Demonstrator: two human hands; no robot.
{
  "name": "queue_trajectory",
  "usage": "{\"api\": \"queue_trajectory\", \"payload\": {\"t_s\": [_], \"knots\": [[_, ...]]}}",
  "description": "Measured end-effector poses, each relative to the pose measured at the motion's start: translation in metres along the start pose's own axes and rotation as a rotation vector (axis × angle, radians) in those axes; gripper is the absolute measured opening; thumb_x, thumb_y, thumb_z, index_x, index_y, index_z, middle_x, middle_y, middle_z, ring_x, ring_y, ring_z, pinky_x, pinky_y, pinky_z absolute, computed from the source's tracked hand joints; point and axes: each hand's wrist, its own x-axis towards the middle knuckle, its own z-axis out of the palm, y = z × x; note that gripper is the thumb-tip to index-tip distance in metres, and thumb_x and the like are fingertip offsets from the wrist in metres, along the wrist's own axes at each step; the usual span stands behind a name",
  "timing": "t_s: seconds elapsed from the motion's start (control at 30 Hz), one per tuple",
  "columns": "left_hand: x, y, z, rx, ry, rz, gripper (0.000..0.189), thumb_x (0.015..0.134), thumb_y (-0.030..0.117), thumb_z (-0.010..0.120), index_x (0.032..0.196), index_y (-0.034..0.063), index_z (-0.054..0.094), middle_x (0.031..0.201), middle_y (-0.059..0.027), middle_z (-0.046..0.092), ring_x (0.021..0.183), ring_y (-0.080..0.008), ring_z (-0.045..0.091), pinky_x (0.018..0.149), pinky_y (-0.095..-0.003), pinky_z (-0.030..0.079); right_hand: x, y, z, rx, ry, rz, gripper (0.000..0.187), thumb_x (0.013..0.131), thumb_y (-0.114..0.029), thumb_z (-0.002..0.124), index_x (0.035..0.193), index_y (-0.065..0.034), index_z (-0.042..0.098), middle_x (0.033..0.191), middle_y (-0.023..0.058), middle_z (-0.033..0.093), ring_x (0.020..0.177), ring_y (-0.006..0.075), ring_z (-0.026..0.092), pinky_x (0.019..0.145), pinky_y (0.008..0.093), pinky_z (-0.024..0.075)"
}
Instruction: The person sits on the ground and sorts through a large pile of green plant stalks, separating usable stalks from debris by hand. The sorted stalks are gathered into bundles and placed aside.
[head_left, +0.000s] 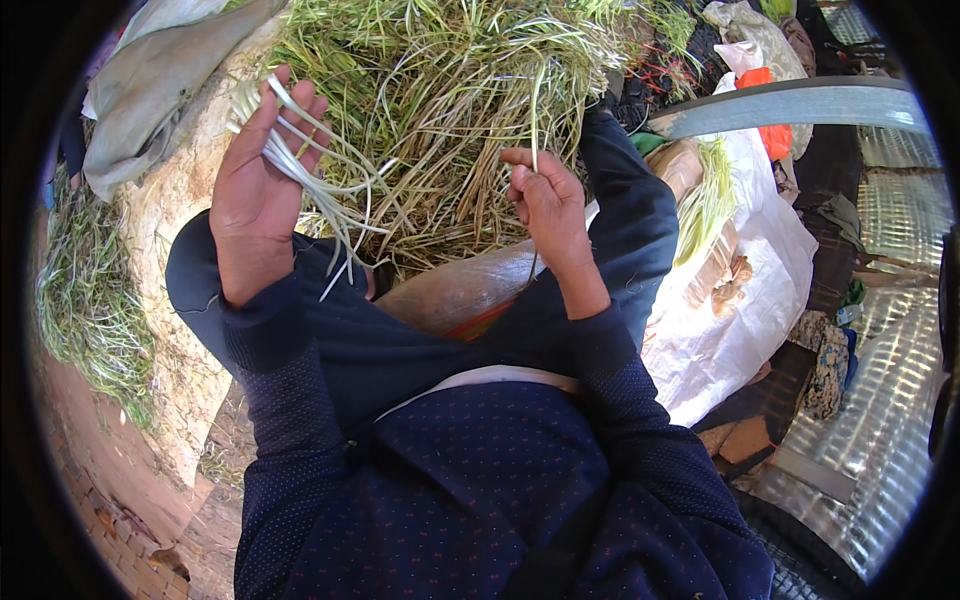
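Observation:
My left hand (259, 165), raised over my left knee, holds a loose bunch of long pale stalks (319, 191). The stalks lie across the palm under the thumb, and their ends droop to the right. Between its thumb and index finger, my right hand (551, 206) pinches one pale green stalk (535, 112). Its upper part stands up towards the pile, and a thin darker end hangs below the hand. Beyond both hands spreads a large heap of tangled green and straw-coloured stalks (450, 142). A plastic-covered bundle (465, 285) lies between my legs.
A white woven sack (735, 315) lies at the right, near a bundle of yellow-green stalks (705, 202). A curved metal bar (795, 109) crosses above it, over a red bag (776, 139). More greens (90, 307) lie left of a beige sheet (176, 315). Another person's hand (76, 181) shows at far left.

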Motion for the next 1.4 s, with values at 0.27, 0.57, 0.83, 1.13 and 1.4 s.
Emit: {"api": "queue_trajectory", "payload": {"t_s": [0.27,0.57,0.83,1.13,1.4], "knots": [[-0.002,-0.050,0.013,-0.121,-0.169,-0.170,0.048,0.099,0.025,0.065,0.144,0.0186,0.047,0.086,-0.0027,0.064,0.062,-0.0095,0.055,0.057,-0.0278,0.048,-0.017,-0.016,0.037,0.079,-0.184,0.042,0.032,0.104,-0.029,0.056,0.114,-0.0017,0.070,0.072,-0.0041,0.052,0.060,0.0019,0.043,0.052,0.0185,0.0338],[-0.011,-0.094,0.031,0.250,0.007,-0.291,0.027,0.093,0.020,0.072,0.115,0.0049,0.066,0.085,-0.0016,0.068,0.051,-0.0025,0.044,0.045,-0.0192,0.035,-0.021,-0.003,0.045,-0.169,-0.267,-0.137,0.021,0.103,-0.018,0.057,0.112,-0.0027,0.069,0.079,-0.0033,0.056,0.069,0.0062,0.049,0.063,0.0220,0.0419],[-0.005,-0.099,0.030,0.290,0.013,-0.221,0.022,0.092,0.018,0.072,0.105,0.0022,0.068,0.086,-0.0089,0.073,0.045,-0.0034,0.044,0.041,-0.0208,0.035,-0.024,0.000,0.042,-0.437,-0.291,-0.216,0.018,0.098,-0.010,0.061,0.111,-0.0012,0.069,0.084,0.0096,0.067,0.077,0.0148,0.062,0.073,0.0303,0.0506],[-0.007,-0.102,0.032,0.366,-0.006,-0.132,0.025,0.090,0.015,0.074,0.108,-0.0006,0.067,0.083,-0.0091,0.073,0.045,-0.0026,0.046,0.041,-0.0195,0.034,-0.024,0.005,0.041,-0.628,-0.382,-0.146,0.021,0.097,-0.014,0.064,0.112,-0.0008,0.069,0.086,0.0147,0.069,0.078,0.0192,0.067,0.073,0.0330,0.0522],[-0.009,-0.100,0.032,0.435,-0.012,-0.126,0.019,0.090,0.013,0.069,0.104,-0.0007,0.070,0.082,-0.0086,0.073,0.046,-0.0029,0.045,0.041,-0.0191,0.033,-0.021,0.004,0.039,-0.144,-0.418,0.107,0.023,0.099,-0.016,0.060,0.111,0.0022,0.067,0.082,0.0034,0.066,0.074,0.0104,0.060,0.068,0.0275,0.0503]]}}
